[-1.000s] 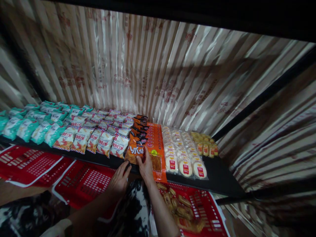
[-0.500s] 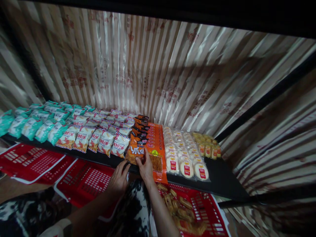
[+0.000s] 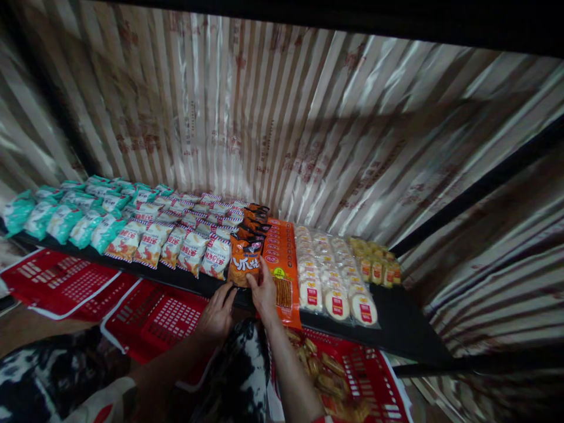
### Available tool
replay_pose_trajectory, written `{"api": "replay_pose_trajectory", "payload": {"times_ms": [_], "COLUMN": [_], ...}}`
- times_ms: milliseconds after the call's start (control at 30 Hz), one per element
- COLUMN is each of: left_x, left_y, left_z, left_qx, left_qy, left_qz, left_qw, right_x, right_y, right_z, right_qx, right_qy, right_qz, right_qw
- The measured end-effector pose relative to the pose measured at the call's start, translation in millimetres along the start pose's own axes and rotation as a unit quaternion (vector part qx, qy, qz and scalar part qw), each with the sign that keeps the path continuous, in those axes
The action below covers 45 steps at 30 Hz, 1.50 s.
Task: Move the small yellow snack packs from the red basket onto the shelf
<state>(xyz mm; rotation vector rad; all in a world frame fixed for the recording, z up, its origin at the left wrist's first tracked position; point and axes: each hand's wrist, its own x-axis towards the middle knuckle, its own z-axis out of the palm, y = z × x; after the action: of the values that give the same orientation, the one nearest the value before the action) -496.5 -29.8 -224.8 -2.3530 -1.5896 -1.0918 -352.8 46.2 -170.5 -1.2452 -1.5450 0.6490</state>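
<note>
Item: one glossy orange-and-black plastic snack bag with white lettering point(image 3: 241, 266), at the near end of a row of matching bags point(image 3: 256, 218) on a long black shelf point(image 3: 408, 320). Its long axis ran roughly near to far; flat orange plastic packets point(image 3: 282, 288) lay just right, puffed white plastic bags with red print point(image 3: 215, 258) just left. Right hand point(image 3: 265, 294): nearer to the bag's face, at its near right corner, thumb over the print and fingers along the right side, pinching it lightly. The bag lay to the far left of that palm. Left hand point(image 3: 217, 314): back upward, fingers bent, tips at the bag's near left corner; whether they gripped could not be told. Both wrists were held low, before the shelf's near edge, forearms angled inward.
</note>
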Motion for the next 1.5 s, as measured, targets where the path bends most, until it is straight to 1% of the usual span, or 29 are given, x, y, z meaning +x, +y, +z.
{"api": "replay_pose_trajectory", "payload": {"times_ms": [100,233,333,467,700,767,900,967,1067,1167,1367,1433,1500], "left_x": [-4.8,-10.3,-9.7,-6.8,-5.5,-5.3,0.0,5.7,14.5,18.0,11.5,9.5,7.8], "left_y": [-1.8,-3.3,-3.2,-3.8,-3.1,-1.9,2.9,6.8,12.8,16.5,14.6,12.7,10.8], "left_z": [7.2,12.6,10.6,6.6,1.4,0.0,-0.1,0.3,-0.7,-1.7,4.7,7.4,9.0], "left_qx": [0.01,0.012,-0.002,-0.013,-0.001,0.013,0.027,0.03,0.036,0.028,0.024,0.023,0.021], "left_qy": [0.008,0.008,0.004,0.0,0.016,0.007,-0.053,-0.064,-0.063,-0.068,-0.059,-0.057,-0.054], "left_qz": [-0.011,-0.008,-0.022,-0.025,-0.005,0.019,0.128,0.153,0.141,0.139,0.141,0.145,0.155], "left_qw": [1.0,1.0,1.0,1.0,1.0,1.0,0.99,0.986,0.987,0.988,0.988,0.987,0.986], "right_x": [-3.0,-9.0,-9.7,-7.5,-14.7,-16.4,-15.9,-14.8,-13.2,-12.0,-13.1,-13.5,-12.1], "right_y": [1.7,4.5,5.4,5.4,7.5,7.3,6.1,5.4,4.3,3.5,3.7,2.4,1.4], "right_z": [0.8,0.9,0.6,1.3,6.5,7.2,6.7,4.8,0.3,-3.8,-9.6,-14.4,-21.2], "right_qx": [0.006,-0.015,-0.037,-0.066,-0.086,-0.086,-0.076,-0.069,-0.055,-0.037,0.007,0.018,0.005], "right_qy": [0.0,-0.012,-0.007,0.024,0.01,0.01,0.009,0.011,0.004,-0.006,-0.018,-0.02,-0.011], "right_qz": [0.006,0.015,0.021,-0.005,-0.019,-0.017,-0.005,0.007,0.017,0.021,0.016,0.009,0.0], "right_qw": [1.0,1.0,0.999,0.998,0.996,0.996,0.997,0.997,0.998,0.999,1.0,1.0,1.0]}}
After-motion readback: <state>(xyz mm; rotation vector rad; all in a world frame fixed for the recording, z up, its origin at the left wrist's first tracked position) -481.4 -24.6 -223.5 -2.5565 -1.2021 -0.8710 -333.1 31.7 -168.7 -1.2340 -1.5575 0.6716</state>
